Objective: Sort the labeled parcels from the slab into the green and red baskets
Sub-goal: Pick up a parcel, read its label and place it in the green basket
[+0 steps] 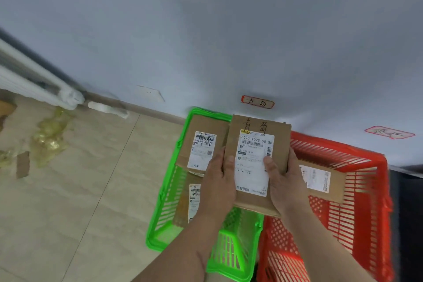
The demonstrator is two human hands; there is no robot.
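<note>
I hold a flat brown cardboard parcel point(257, 139) with a white shipping label and two handwritten characters on top. My left hand point(218, 181) grips its left edge and my right hand point(283, 181) grips its right edge, thumbs on the label. It hangs above the gap between the green basket point(164, 220) and the red basket point(361, 213). Two labeled parcels lie in the green basket: one leaning at the back point(199, 142) and one lower down point(187, 204). One labeled parcel point(325, 181) lies in the red basket.
Both baskets stand on a beige tiled floor point(80, 190) against a pale wall. Handwritten paper tags are stuck on the wall above the green basket point(257, 102) and above the red basket point(389, 133). A radiator point(27, 75) and crumpled plastic wrap point(48, 137) are at the left.
</note>
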